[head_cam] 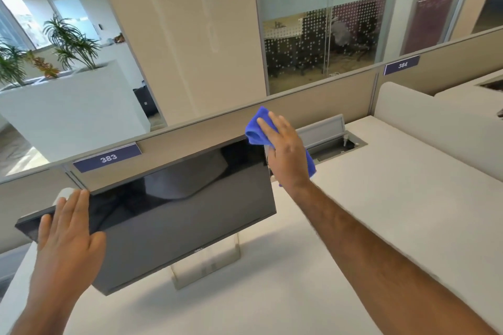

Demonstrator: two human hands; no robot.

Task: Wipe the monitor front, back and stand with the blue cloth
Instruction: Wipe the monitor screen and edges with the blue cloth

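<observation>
A black monitor (pixel 174 207) with a dark screen stands tilted on the white desk, its silver stand (pixel 206 264) showing below the lower bezel. My left hand (pixel 68 234) lies flat against the screen's left end, fingers together, steadying it. My right hand (pixel 285 152) presses the blue cloth (pixel 255 130) at the monitor's upper right corner, reaching toward its back. The cloth bunches above my fingers and hangs below my palm. The monitor's back is hidden.
A beige partition (pixel 190 128) with label 383 (pixel 109 158) runs right behind the monitor. An open cable hatch (pixel 337 141) is sunk in the desk to the right. A side divider (pixel 435 128) bounds the desk on the right. White planters stand beyond at left.
</observation>
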